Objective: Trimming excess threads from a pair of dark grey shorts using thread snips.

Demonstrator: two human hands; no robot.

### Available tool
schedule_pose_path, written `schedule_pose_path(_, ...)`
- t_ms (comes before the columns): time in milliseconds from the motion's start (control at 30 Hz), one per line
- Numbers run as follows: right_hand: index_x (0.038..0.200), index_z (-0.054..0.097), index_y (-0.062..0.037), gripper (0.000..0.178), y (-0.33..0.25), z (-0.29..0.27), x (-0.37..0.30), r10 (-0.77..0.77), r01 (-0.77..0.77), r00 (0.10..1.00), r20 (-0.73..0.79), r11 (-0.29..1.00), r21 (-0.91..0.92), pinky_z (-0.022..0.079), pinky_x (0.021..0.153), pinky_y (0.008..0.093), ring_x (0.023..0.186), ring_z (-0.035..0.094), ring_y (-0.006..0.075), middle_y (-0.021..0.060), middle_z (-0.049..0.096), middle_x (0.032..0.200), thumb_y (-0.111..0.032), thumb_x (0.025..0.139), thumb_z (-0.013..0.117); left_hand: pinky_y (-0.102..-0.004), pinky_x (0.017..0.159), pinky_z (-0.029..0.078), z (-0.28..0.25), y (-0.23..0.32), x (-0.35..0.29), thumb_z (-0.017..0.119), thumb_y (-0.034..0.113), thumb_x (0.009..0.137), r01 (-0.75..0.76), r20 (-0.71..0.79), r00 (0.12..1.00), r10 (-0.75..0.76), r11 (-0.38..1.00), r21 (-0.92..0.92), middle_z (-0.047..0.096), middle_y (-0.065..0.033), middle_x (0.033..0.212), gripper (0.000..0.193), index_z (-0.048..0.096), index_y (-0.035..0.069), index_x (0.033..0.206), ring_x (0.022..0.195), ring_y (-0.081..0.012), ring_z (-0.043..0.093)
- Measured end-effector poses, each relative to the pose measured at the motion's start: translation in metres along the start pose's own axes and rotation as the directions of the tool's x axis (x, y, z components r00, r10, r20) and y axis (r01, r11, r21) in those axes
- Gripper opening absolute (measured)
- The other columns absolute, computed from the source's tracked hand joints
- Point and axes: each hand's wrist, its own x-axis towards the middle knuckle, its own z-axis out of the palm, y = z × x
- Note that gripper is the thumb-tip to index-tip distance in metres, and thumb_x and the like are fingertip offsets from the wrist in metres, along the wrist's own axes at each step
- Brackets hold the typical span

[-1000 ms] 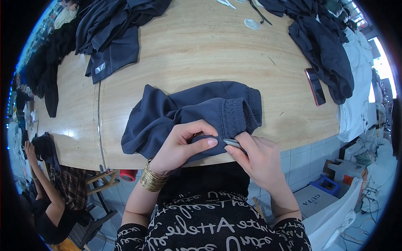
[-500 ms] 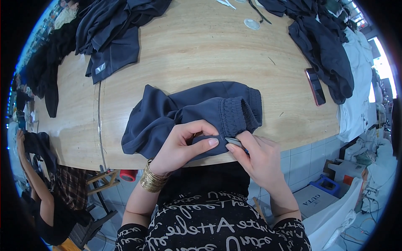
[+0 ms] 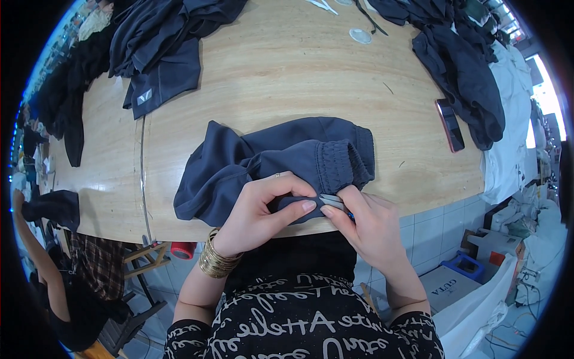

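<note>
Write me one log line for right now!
left hand: pinching dark-blue cloth garment | right hand: holding small grey pointed tool | tool tip: at garment

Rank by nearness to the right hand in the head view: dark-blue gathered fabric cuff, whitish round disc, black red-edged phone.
1. Dark-blue gathered fabric cuff: just ahead of the right hand.
2. Black red-edged phone: ahead, to the right.
3. Whitish round disc: far ahead.

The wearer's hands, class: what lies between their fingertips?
Part of the navy garment and the tip of a grey tool lie between left hand and right hand, in the head view.
</note>
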Motion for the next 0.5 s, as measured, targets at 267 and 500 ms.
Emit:
schedule_pose_path(267, 0.079, 0.052, -0.0065, 0.021, -0.0007, -0.0011, 0.0015, 0.016, -0.017, 1.0, 0.012, 0.999, 0.034, 0.043, 0.047, 0.0312, 0.052, 0.057, 0.0217, 0.0057, 0.055, 0.06, -0.022, 0.085, 0.065, -0.022, 0.072, 0.043, -0.0001, -0.0039, 0.0008, 0.065, 0.006, 0.085, -0.002, 0.005, 1.0, 0.002, 1.0, 0.001, 0.062, -0.0035, 0.084, 0.013, 0.064, -0.001, 0.096, 0.078, -0.0082, 0.054)
schedule_pose_path(500, 0.082, 0.054, -0.006, 0.02, 0.0009, -0.007, -0.0022, 0.16, -0.168, 0.986, 0.053, 0.956, 0.24, 0.04, 0.046, 0.032, 0.051, 0.056, 0.0228, 0.0076, 0.056, 0.06, -0.022, 0.085, 0.065, -0.0202, 0.071, 0.043, 0.0009, -0.0091, -0.0006, 0.065, 0.009, 0.086, 0.093, 0.011, 0.996, -0.093, 0.985, -0.142, 0.061, 0.0003, 0.085, 0.016, 0.063, -0.002, 0.097, 0.078, -0.004, 0.051)
